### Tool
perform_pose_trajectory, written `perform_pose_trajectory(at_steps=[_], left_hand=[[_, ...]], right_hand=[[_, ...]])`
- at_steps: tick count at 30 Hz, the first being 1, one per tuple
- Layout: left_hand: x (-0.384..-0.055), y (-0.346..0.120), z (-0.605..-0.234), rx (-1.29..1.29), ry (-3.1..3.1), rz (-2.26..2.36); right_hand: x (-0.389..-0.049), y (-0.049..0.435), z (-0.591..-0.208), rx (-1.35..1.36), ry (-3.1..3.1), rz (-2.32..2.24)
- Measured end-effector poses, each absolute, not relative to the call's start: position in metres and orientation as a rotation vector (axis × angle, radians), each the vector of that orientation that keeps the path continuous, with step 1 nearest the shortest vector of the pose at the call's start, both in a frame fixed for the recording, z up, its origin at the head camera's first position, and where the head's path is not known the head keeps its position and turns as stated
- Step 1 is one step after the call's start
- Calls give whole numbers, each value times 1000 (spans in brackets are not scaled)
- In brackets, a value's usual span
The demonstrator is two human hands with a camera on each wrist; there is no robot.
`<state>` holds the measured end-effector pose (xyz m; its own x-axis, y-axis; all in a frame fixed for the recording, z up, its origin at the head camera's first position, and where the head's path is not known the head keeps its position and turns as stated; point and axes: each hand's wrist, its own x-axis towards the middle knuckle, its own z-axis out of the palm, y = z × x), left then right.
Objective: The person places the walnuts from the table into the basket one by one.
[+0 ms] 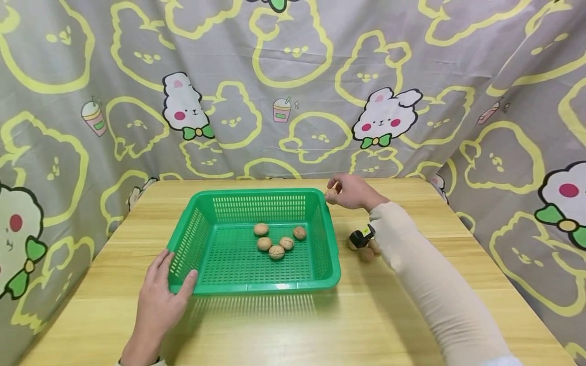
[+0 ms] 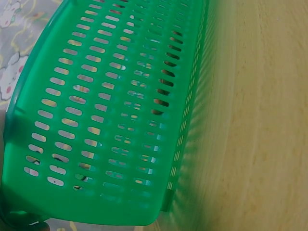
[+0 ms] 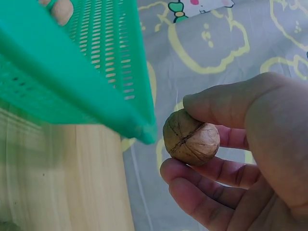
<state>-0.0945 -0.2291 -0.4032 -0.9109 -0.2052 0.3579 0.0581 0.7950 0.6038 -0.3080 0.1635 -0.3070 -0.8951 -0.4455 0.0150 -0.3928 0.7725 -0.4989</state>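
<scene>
A walnut [image 3: 191, 138] is pinched between the thumb and fingers of my right hand [image 1: 352, 191], held beside the far right corner of a green plastic basket [image 1: 249, 288]. In the right wrist view the nut shows its seam, just off the basket rim. My left hand [image 1: 160, 295] rests at the near left corner of the basket, thumb over the front rim and fingers fairly straight along the left side. Several walnuts [image 1: 276, 252] lie on the basket's slotted floor, right of its middle. More walnuts [image 1: 366, 254] sit on the table under my right forearm, partly hidden.
The wooden table [image 1: 284, 335] extends around the basket. A black wrist camera [image 1: 361, 236] on my right wrist covers part of the walnuts on the table. A grey curtain [image 1: 302, 137] with cartoon prints hangs behind the table and along its sides.
</scene>
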Motion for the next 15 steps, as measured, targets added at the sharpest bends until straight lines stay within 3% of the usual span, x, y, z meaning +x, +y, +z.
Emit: perform_pose_trajectory(at_steps=[15], left_hand=[[-95, -230, -404, 124, -2591, -883]], right_hand=[[-305, 125, -300, -770, 2844, -753]])
